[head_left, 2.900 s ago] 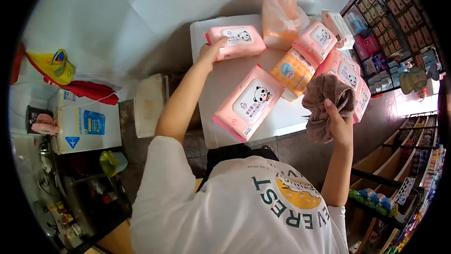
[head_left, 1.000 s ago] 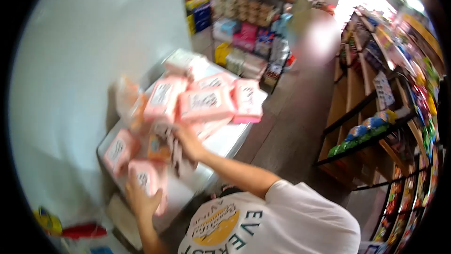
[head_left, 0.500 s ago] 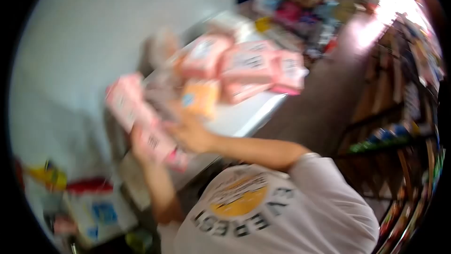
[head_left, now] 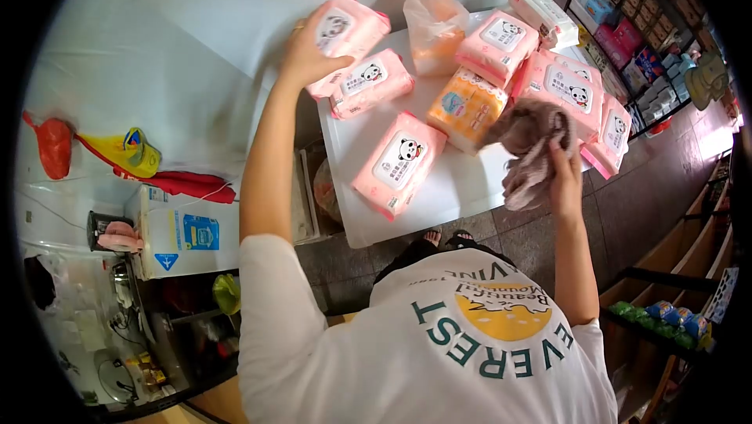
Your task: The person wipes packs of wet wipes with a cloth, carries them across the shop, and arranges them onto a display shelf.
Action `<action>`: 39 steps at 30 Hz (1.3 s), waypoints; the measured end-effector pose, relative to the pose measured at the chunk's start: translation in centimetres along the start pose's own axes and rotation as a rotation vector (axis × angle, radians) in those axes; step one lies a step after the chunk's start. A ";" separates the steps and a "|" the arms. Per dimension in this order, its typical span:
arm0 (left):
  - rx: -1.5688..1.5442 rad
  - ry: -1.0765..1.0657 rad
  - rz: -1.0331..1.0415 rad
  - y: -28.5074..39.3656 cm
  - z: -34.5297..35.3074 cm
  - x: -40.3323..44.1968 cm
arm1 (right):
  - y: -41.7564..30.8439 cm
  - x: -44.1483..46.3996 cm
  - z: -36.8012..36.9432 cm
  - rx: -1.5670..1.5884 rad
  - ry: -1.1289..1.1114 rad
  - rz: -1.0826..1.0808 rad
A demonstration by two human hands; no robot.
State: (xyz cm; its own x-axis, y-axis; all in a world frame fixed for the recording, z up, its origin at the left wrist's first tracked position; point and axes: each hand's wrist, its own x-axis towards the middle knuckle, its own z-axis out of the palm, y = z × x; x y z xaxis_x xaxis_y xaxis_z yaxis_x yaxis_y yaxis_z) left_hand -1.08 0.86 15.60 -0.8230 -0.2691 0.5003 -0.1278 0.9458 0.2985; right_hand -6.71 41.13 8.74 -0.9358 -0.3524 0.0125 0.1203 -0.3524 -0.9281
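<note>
My left hand [head_left: 304,54] grips a pink wet wipes pack [head_left: 359,23] with a panda on its label, at the table's far left edge. Just below it another pink wipes pack [head_left: 373,82] lies on the white table [head_left: 352,212], close to or touching the held one. A third pink pack [head_left: 401,164] lies nearer to me. In my right hand [head_left: 565,177] is a crumpled grey-brown cloth [head_left: 534,150], held over the table in front of stacked pink packs [head_left: 560,91]. An orange tissue pack [head_left: 468,108] sits left of the cloth.
Behind the tissue pack stands a plastic bag [head_left: 435,24] with something orange inside. A white wipes pack [head_left: 543,18] lies at the back. Shelves of goods [head_left: 627,9] stand beyond the table, and a wooden rack [head_left: 666,291] is to my right. A white box [head_left: 190,228] is at left.
My hands were close together around a pink pack at the left. Now my left hand is farther away holding a pack, and my right hand has moved right with the cloth. The view has shifted.
</note>
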 end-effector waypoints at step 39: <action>-0.051 -0.067 -0.195 11.2 4.9 -20.1 | 5.1 -1.6 -0.3 -0.579 -0.462 -0.098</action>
State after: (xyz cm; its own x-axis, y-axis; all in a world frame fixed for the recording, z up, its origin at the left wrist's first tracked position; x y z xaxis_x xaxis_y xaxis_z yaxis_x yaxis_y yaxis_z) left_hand 11.29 17.76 4.94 -0.8206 -0.4316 0.3746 -0.2610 0.8662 0.4262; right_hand -4.72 40.12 3.91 -0.6830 -0.7166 0.1417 -0.2697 0.0671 -0.9606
